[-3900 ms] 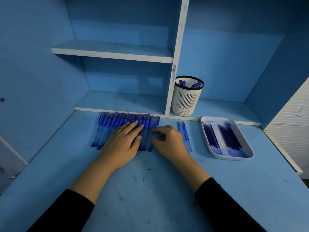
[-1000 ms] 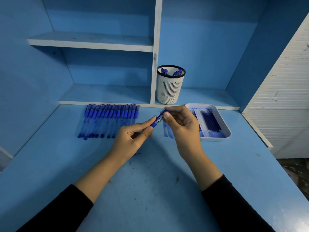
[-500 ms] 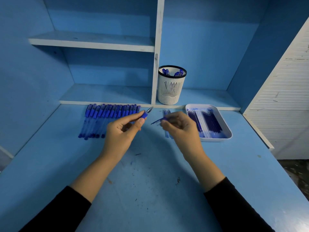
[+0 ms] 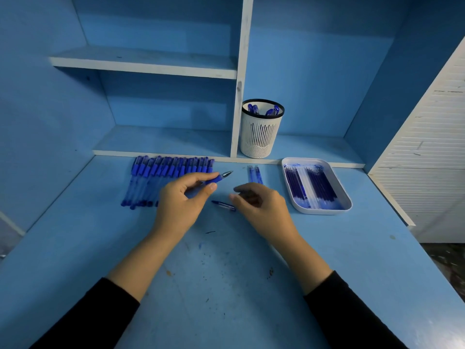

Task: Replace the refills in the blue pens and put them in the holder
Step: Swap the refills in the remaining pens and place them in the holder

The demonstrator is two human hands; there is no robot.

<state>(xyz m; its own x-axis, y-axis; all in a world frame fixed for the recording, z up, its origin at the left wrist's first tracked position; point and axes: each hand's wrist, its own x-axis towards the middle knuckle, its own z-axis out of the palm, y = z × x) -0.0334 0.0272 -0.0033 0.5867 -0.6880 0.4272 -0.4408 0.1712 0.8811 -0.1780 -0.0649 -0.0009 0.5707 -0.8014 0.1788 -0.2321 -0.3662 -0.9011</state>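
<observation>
- Head view, left hand [image 4: 185, 200]: fingers and thumb curled round one uncapped blue pen [image 4: 214, 180], which it holds off the surface [image 4: 226, 285]. The metal tip points up and to the right, toward the holder.
- Head view, right hand [image 4: 263, 205]: low over the surface just right of the left hand, fingers loosely curled. Its thumb sits at one end of the pen cap [image 4: 224, 205]. I cannot tell whether it pinches the cap or has let go.
- Pen cap: a small blue piece lying flat between the two hands.
- Row of blue pens [image 4: 171, 177]: capped, laid side by side at the back of the surface, left of the held pen. By the look of it, not yet done.
- Loose pieces [image 4: 255, 175]: a few slim blue items lying between the row and the tray, too small to tell pens from refills.
- Tray [image 4: 324, 211]: white, on the right, holding refills [image 4: 319, 187] in two dark batches.
- Holder [image 4: 259, 137]: white slotted cup with a dark rim, on the low shelf behind. A few pens [image 4: 254, 108] stand in it.
- Risk: the cap is round and loose, so a brush from either wrist could roll it away.
- Risk: an old refill set down near the tray could be mixed in with the new ones.
- Risk: the bare tip could smear ink on the fingers or surface.
</observation>
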